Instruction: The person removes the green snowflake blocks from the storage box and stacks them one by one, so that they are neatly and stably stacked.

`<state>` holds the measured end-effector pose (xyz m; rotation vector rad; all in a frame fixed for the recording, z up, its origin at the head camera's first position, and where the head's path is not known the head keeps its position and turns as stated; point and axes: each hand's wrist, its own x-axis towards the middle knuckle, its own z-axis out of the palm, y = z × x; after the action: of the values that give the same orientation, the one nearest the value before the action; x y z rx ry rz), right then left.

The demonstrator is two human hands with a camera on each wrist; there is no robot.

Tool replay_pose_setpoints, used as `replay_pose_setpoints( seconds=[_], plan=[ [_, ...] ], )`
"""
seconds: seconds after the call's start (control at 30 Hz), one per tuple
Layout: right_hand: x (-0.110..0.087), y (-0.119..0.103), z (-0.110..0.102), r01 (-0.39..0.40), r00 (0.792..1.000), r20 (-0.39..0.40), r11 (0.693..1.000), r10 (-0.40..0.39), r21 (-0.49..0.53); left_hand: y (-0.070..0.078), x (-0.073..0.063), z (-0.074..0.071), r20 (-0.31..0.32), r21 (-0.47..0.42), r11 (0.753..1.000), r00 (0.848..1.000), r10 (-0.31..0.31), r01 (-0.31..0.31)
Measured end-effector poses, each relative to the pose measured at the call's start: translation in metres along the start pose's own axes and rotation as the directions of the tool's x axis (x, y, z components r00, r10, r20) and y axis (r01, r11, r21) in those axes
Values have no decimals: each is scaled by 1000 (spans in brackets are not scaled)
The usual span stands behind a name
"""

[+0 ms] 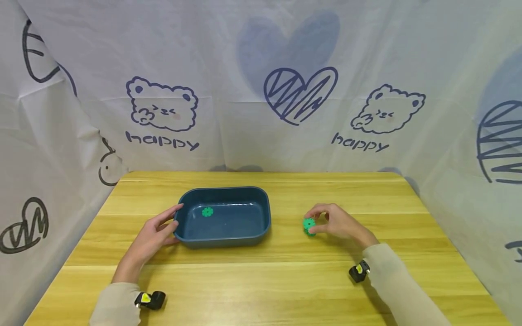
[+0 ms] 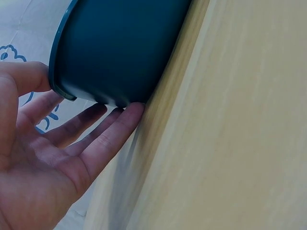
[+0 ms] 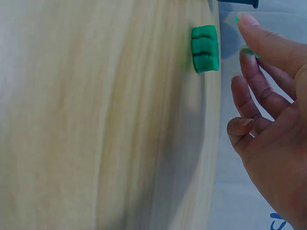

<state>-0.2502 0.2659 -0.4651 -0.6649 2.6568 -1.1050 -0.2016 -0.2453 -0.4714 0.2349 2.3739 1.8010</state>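
A dark blue rectangular plastic bin (image 1: 228, 242) stands on the table, with one green notched disc (image 1: 207, 212) lying inside. At its left end my left hand (image 1: 152, 235) holds the bin, thumb at the rim and the other fingertips against the outer wall (image 2: 120, 52). To the right of the bin, my right hand (image 1: 336, 220) pinches a green notched disc (image 1: 309, 223) between thumb and finger. Only slivers of that disc show at the fingertips in the right wrist view. Just below it a short stack of green discs (image 3: 205, 48) sits on the wood, apart from the hand.
The wooden table (image 1: 244, 285) runs back to a white curtain (image 1: 228, 113) printed with bears and hearts. Small black cameras are strapped to both wrists, near the beige sleeves (image 1: 401, 280).
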Motion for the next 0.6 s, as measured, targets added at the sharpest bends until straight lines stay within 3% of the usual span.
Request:
replay_pose_setpoints(
  seconds=[0.3, 0.6],
  plan=[
    [-1, 8, 2, -27, 1000, 13, 1000, 27, -12, -1, 1, 0, 9, 10, 1000, 1000, 12, -12],
    [0, 13, 4, 19, 999, 30, 999, -20, 34, -2, 1, 0, 10, 10, 1000, 1000, 18, -18]
  ],
)
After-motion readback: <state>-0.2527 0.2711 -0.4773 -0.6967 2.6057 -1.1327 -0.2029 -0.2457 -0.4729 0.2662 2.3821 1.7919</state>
